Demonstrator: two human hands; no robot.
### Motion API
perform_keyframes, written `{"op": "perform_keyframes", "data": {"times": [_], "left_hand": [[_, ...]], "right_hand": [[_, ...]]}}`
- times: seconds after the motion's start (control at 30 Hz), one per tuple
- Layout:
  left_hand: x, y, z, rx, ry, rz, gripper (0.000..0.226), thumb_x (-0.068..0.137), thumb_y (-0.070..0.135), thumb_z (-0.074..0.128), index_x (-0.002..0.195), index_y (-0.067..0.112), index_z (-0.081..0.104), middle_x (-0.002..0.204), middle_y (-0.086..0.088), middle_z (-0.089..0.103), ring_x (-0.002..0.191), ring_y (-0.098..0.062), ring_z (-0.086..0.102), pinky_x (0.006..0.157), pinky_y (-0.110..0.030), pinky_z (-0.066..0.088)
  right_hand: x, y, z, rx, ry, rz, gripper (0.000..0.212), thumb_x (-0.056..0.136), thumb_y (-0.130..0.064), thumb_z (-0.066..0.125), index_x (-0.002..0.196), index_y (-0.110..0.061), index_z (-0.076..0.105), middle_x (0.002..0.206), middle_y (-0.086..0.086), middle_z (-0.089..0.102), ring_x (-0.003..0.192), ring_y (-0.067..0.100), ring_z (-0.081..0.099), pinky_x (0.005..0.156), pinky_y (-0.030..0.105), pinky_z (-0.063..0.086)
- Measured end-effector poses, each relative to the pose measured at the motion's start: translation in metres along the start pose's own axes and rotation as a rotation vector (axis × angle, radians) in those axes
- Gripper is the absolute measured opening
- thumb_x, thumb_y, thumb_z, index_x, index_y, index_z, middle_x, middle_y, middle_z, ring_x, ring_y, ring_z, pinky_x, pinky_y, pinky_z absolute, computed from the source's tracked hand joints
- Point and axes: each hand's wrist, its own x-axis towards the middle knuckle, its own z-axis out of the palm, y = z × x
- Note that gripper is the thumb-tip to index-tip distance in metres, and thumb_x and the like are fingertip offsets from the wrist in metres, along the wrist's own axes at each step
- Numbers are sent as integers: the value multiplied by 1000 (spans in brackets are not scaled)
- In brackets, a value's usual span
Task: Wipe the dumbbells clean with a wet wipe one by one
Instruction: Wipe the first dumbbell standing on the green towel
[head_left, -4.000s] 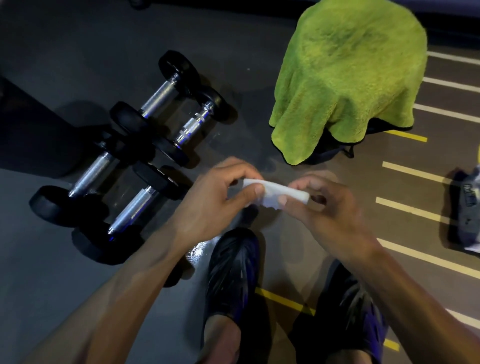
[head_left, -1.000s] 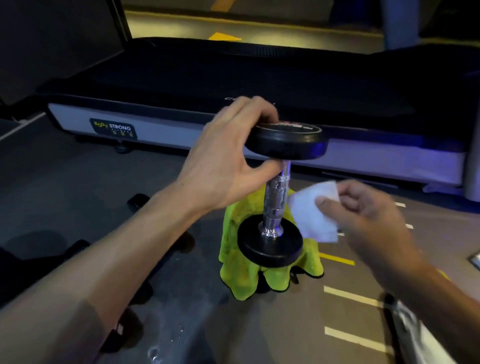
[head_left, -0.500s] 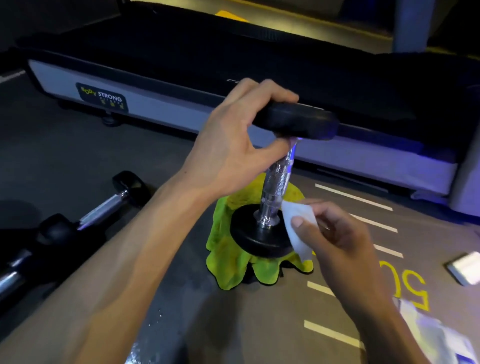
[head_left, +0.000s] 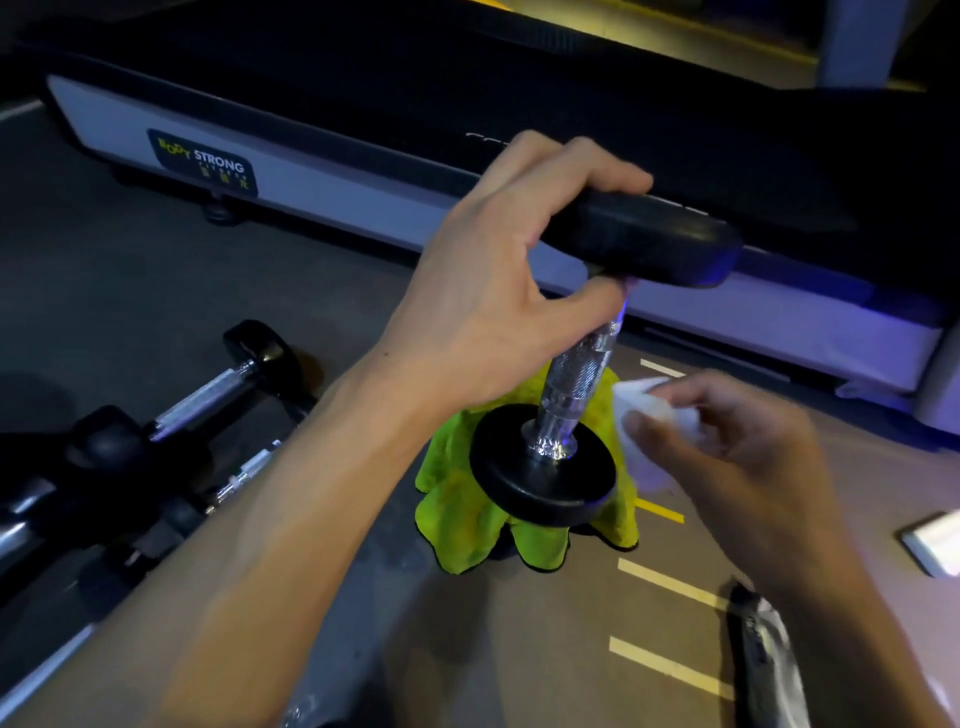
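My left hand grips the upper black head of a dumbbell and holds it upright in the air, chrome handle vertical, lower black head over the green towel. My right hand pinches a white wet wipe just right of the handle's lower end, beside the lower head; I cannot tell if the wipe touches the metal. Several other dumbbells lie on the dark floor at the left.
A green towel drapes over a dark object on the floor under the held dumbbell. A treadmill deck runs across the back. A wipes packet and a white item lie at the lower right on the lined floor.
Since a second ago my right hand has brought the wipe down from mid-handle to the handle's base. Four seconds ago both hands held the folded wipe and the dumbbells lay on the floor.
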Motion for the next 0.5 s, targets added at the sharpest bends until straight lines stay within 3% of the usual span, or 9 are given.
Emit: {"op": "perform_keyframes", "data": {"times": [0.1, 0.23, 0.4, 0.5], "left_hand": [[-1, 0, 2, -2, 6, 4, 44, 82, 21, 80, 123, 21, 67, 110, 10, 55, 105, -5, 58, 93, -19, 44], [0, -1, 4, -9, 4, 1, 42, 84, 22, 80, 123, 23, 66, 109, 12, 53, 100, -2, 57, 91, -16, 42], [5, -6, 3, -35, 14, -10, 40, 85, 23, 80, 123, 20, 67, 108, 10, 54, 99, -3, 57, 92, -20, 45], [7, -7, 4, -47, 4, -15, 40, 85, 23, 80, 123, 20, 67, 108, 8, 55, 101, -7, 59, 97, -30, 50]], "right_hand": [[-10, -15, 9, -310, 179, -290, 24, 83, -10, 80, 90, -31, 72, 92, -17, 61, 81, 2, 59, 73, 19, 45], [-20, -18, 32, -436, 80, -424, 25, 85, -7, 75, 101, -27, 76, 101, -13, 55, 83, 4, 54, 76, 0, 34], [-35, -10, 26, -463, -90, -534, 26, 88, -9, 67, 107, -22, 77, 107, -9, 67, 92, 20, 61, 78, 28, 49], [-34, -11, 19, -443, -138, -518, 33, 84, -4, 66, 106, -24, 78, 107, -13, 70, 88, 19, 61, 75, 28, 49]]}}
